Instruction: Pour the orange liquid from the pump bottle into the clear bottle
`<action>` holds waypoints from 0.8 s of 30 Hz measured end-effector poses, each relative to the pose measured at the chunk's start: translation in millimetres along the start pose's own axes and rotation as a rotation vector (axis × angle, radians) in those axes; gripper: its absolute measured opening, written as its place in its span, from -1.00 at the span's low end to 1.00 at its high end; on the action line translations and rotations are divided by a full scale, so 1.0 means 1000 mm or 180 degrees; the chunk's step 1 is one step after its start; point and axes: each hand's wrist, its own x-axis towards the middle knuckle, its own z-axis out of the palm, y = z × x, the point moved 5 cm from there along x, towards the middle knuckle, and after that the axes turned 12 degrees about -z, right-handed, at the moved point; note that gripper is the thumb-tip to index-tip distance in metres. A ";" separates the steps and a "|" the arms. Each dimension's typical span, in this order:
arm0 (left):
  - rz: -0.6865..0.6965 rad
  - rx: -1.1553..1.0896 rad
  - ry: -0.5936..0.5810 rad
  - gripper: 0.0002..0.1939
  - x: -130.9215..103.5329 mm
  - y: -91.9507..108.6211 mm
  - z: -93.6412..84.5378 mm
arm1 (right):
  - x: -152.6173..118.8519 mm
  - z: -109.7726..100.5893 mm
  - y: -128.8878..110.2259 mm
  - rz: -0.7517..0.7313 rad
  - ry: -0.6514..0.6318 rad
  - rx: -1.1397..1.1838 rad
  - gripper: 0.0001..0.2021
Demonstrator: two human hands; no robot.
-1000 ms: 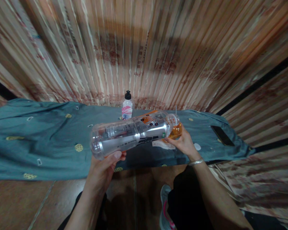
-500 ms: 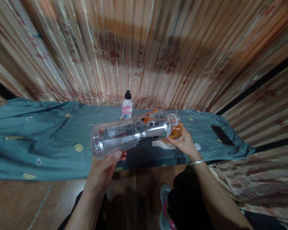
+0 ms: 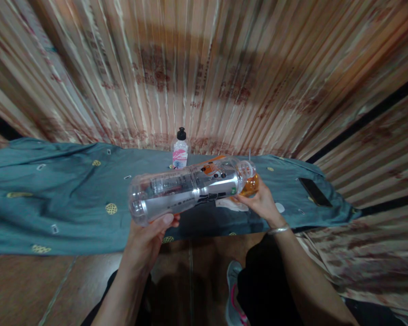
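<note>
A large clear plastic bottle [image 3: 190, 188] with a silver and orange label lies nearly level in the air, its open neck pointing right and slightly up. Under its base end, the fingers and thumb of my left hand [image 3: 153, 235] are wrapped round it. My right hand [image 3: 258, 201] grips a small clear container of orange liquid [image 3: 250, 184], partly hidden behind the bottle's neck. The neck overlaps this container in the view; whether they touch I cannot tell. Something thin and upright stands out above the container.
A squeeze bottle [image 3: 180, 151] with a black cap and pink label stands behind, on the green patterned cloth [image 3: 81, 194]. White tissue [image 3: 231, 205] lies under my right hand. Farther right are a small white disc [image 3: 279, 208] and a dark phone [image 3: 314, 192]. A pleated curtain [image 3: 197, 68] hangs behind.
Almost nothing differs. The large bottle seems turned very slightly about its length, and both hands keep their places.
</note>
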 end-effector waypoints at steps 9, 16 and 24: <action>-0.0004 -0.0130 0.0251 -0.35 -0.002 0.004 0.005 | -0.001 -0.001 0.003 -0.0024 0.0050 -0.0048 -0.31; -0.0044 -0.0027 0.0069 -0.50 -0.001 0.000 -0.001 | -0.001 -0.001 0.006 -0.0005 0.0057 -0.0068 -0.28; -0.0025 -0.0058 0.0208 -0.64 -0.002 0.002 0.004 | 0.000 -0.001 0.000 -0.0044 0.0078 -0.0092 -0.35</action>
